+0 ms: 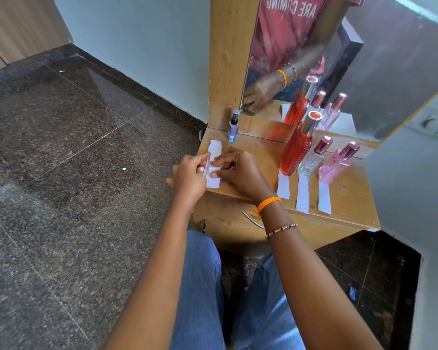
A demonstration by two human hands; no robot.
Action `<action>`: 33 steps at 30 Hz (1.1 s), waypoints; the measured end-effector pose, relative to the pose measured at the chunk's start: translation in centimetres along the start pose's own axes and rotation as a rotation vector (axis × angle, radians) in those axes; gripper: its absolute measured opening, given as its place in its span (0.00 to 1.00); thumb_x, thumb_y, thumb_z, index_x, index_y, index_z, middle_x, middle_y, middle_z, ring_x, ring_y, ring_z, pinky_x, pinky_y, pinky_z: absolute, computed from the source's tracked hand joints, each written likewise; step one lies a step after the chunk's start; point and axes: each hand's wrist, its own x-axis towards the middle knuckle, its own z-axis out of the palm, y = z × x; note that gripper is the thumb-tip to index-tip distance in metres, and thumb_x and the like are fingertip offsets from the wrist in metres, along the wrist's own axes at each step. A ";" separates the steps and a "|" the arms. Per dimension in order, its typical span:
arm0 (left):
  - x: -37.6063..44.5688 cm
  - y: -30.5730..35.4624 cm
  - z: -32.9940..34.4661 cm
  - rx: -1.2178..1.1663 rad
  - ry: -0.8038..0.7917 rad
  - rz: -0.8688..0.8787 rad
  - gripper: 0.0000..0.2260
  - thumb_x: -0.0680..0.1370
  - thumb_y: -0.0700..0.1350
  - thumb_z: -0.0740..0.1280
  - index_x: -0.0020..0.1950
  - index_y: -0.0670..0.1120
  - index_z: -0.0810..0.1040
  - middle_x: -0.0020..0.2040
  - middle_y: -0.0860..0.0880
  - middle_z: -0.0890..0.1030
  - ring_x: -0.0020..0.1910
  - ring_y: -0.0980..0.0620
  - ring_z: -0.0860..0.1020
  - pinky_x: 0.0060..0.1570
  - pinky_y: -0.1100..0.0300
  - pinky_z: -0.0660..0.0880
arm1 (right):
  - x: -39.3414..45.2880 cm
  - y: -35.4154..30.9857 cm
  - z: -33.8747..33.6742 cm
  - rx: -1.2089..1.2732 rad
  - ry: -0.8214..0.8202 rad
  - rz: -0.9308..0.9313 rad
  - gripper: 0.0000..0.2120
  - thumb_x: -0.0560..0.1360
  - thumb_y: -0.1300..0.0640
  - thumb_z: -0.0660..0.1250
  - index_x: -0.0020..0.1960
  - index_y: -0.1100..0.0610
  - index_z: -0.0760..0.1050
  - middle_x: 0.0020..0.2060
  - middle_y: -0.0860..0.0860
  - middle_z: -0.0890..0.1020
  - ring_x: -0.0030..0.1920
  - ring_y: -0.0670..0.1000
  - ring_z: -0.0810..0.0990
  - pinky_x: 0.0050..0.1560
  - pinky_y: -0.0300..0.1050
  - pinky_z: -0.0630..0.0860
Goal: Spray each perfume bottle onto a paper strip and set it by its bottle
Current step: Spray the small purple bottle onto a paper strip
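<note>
A small stack of white paper strips (215,147) lies at the left end of the wooden shelf (349,198). My left hand (190,176) and my right hand (240,173) both pinch this stack, fingers on the strips. A small blue spray bottle (233,127) stands just behind the stack by the mirror frame. To the right stand a tall red bottle (297,147), a clear bottle (312,160) and a pink bottle (335,166). A white strip lies in front of each: red's strip (283,186), clear's strip (302,195), pink's strip (324,198).
A mirror (339,59) rises behind the shelf and reflects the bottles and my arm. A metal drawer handle (253,219) sits under the shelf front. A grey wall (415,185) closes the right side. Dark stone floor (74,173) spreads to the left.
</note>
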 end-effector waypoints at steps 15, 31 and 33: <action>0.2 -0.1 0.2 0.020 0.015 0.003 0.17 0.80 0.40 0.56 0.62 0.57 0.75 0.61 0.52 0.74 0.63 0.48 0.67 0.59 0.50 0.57 | 0.4 -0.3 -0.8 -0.068 -0.026 -0.008 0.10 0.77 0.65 0.63 0.56 0.65 0.80 0.53 0.59 0.82 0.46 0.46 0.75 0.40 0.22 0.69; -0.1 0.4 0.4 0.020 0.062 -0.008 0.13 0.75 0.48 0.68 0.60 0.56 0.76 0.53 0.55 0.75 0.59 0.49 0.68 0.53 0.53 0.55 | 0.8 -0.4 -0.2 0.069 0.064 0.118 0.09 0.77 0.64 0.62 0.51 0.67 0.80 0.43 0.61 0.83 0.41 0.50 0.77 0.46 0.48 0.76; -0.2 0.6 0.5 0.010 0.097 -0.012 0.14 0.74 0.47 0.69 0.58 0.54 0.75 0.52 0.55 0.76 0.58 0.50 0.68 0.52 0.53 0.57 | 0.8 -0.4 -0.1 0.131 0.149 0.124 0.09 0.78 0.64 0.61 0.49 0.67 0.80 0.38 0.57 0.81 0.40 0.52 0.77 0.48 0.54 0.77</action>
